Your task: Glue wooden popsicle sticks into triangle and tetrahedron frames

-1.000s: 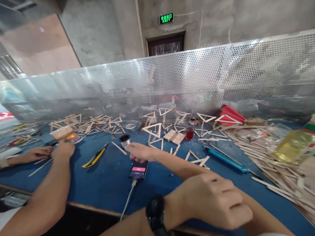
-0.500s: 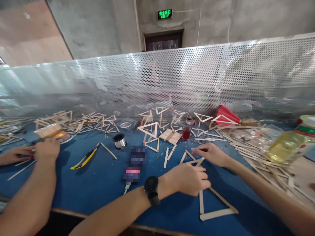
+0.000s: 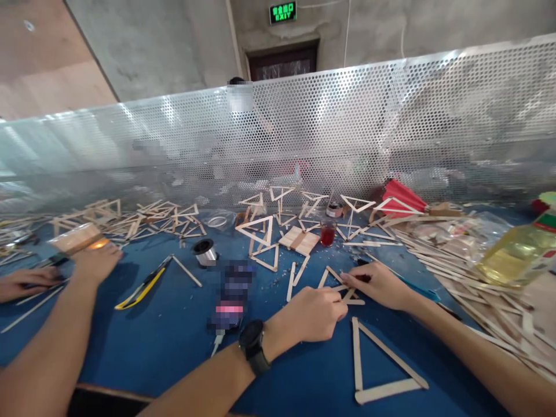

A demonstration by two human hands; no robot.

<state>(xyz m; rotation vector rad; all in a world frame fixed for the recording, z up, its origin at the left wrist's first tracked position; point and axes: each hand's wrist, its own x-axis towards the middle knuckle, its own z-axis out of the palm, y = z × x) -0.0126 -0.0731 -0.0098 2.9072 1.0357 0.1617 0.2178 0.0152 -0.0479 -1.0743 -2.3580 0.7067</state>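
Beside the right hand (image 3: 384, 286), pale wooden sticks (image 3: 356, 302) overlap.

Pale tan sticks (image 3: 357, 358), blue tabletop (image 3: 152, 347)

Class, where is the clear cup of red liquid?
In the head view, the cup stands right of centre on the blue table, beyond the right hand, just right of the flat bundle of pale wooden sticks.
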